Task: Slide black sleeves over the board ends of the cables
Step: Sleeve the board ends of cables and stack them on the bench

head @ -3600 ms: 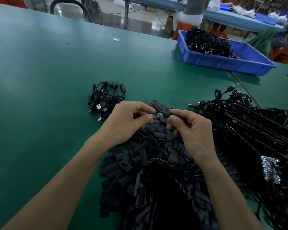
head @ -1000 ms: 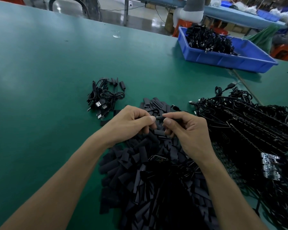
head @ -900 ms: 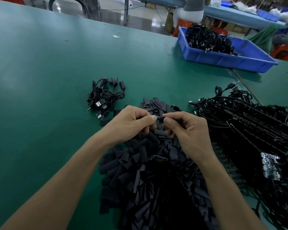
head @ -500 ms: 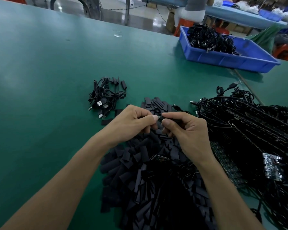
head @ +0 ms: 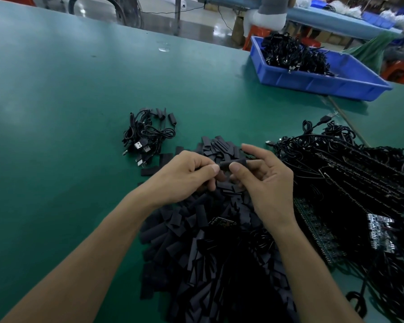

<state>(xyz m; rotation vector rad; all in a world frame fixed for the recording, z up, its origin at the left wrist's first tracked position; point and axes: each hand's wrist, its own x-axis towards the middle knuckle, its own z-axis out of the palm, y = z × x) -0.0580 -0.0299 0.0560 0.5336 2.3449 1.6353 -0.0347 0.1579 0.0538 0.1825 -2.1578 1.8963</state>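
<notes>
Our left grip (head: 184,180) pinches the left end of a black sleeve (head: 234,163); our right grip (head: 269,183) clamps it under the thumb, forefinger straight. We hold it above the sleeve pile (head: 196,252) at the desk's (head: 56,117) near edge, with the cable heap (head: 350,173) to the right.

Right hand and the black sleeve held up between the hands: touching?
Touching. The head view shows the thumb of the right hand pressed on the sleeve, with fingers behind it; the left hand pinches its other end.
</notes>
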